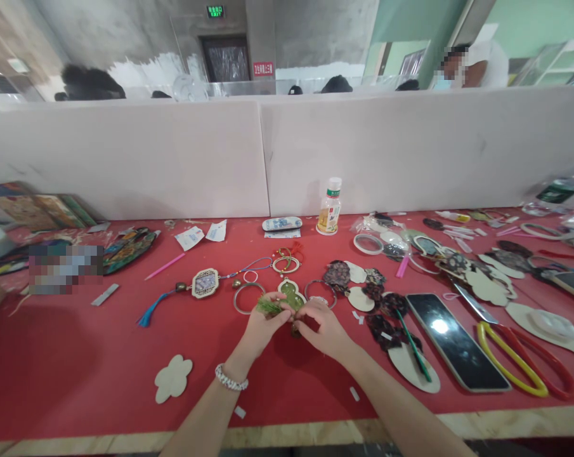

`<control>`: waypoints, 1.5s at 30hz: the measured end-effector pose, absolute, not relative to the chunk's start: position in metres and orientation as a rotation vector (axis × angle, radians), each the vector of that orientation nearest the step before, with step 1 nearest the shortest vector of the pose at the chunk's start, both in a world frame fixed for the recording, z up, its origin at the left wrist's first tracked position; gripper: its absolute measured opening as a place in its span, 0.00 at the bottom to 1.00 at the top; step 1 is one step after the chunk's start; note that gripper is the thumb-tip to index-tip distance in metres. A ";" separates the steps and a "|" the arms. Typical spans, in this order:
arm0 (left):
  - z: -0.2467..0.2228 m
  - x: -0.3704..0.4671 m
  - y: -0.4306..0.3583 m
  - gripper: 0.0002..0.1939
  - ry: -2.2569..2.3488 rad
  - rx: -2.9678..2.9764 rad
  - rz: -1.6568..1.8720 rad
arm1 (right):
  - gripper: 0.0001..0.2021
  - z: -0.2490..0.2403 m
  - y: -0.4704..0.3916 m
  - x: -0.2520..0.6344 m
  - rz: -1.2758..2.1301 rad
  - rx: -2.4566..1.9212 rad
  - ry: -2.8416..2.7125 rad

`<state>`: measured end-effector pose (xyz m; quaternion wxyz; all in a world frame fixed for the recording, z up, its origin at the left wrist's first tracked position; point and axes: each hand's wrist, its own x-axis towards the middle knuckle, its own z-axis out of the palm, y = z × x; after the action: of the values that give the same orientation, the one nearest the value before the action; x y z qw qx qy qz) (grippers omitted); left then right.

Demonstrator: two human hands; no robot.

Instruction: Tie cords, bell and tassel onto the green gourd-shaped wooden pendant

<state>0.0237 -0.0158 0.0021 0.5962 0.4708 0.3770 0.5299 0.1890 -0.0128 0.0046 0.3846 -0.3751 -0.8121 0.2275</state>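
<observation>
My left hand [268, 322], with a beaded bracelet [231, 378] on its wrist, is closed around a green tassel [269, 307]. My right hand [321, 324] meets it, thumb and finger pinched on something too small to make out. Between and under the fingertips is a dark brown bead [296, 328]. Just beyond the hands lies a green gourd-shaped pendant [291, 294] with a pale rim, its lower end hidden by the fingers. Rings [241, 299] lie on both sides of it. Left of these rests a pendant with a patterned centre [205, 283] and a blue tassel [146, 315].
A phone [458, 343] and scissors with yellow and red handles [510, 358] lie at right, by dark scraps and pale cut-outs [414, 369]. A bottle [330, 208] stands near the white partition [172, 158]. A flower-shaped piece [173, 379] and pink pencil [165, 266] lie left.
</observation>
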 end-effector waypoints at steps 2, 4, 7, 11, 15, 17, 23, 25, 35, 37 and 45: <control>0.003 0.024 -0.016 0.16 0.857 1.079 1.234 | 0.03 0.006 -0.013 0.189 0.587 -0.940 -2.069; 0.003 0.024 -0.015 0.16 0.838 1.058 1.238 | 0.04 0.007 -0.014 0.189 0.597 -0.928 -2.065; 0.002 0.024 -0.014 0.16 0.820 1.028 1.241 | 0.03 0.010 -0.014 0.189 0.605 -0.923 -2.053; 0.001 0.024 -0.014 0.16 0.789 1.001 1.246 | 0.04 0.013 -0.015 0.189 0.617 -0.928 -2.037; 0.002 0.024 -0.014 0.17 0.779 0.953 1.233 | 0.06 0.012 -0.014 0.188 0.615 -0.929 -2.012; 0.002 0.024 -0.014 0.18 0.783 0.926 1.221 | 0.06 0.011 -0.013 0.188 0.607 -0.924 -2.016; 0.006 0.024 -0.014 0.18 0.783 0.863 1.229 | 0.04 0.007 -0.012 0.190 0.604 -0.921 -2.071; 0.007 0.024 -0.014 0.17 0.776 0.859 1.226 | 0.03 0.008 -0.013 0.190 0.596 -0.933 -2.075; 0.009 0.024 -0.016 0.17 0.761 0.834 1.197 | 0.02 0.010 -0.015 0.188 0.600 -0.931 -2.041; 0.007 0.022 -0.016 0.16 0.755 0.809 1.180 | 0.02 0.009 -0.015 0.188 0.602 -0.926 -2.041; 0.001 0.020 -0.012 0.15 0.751 0.794 1.207 | 0.02 0.010 -0.014 0.189 0.586 -0.935 -2.086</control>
<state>0.0197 -0.0124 0.0006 0.6863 0.3545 0.3355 0.5391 0.1893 -0.0143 0.0095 0.3808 -0.3664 -0.8173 0.2295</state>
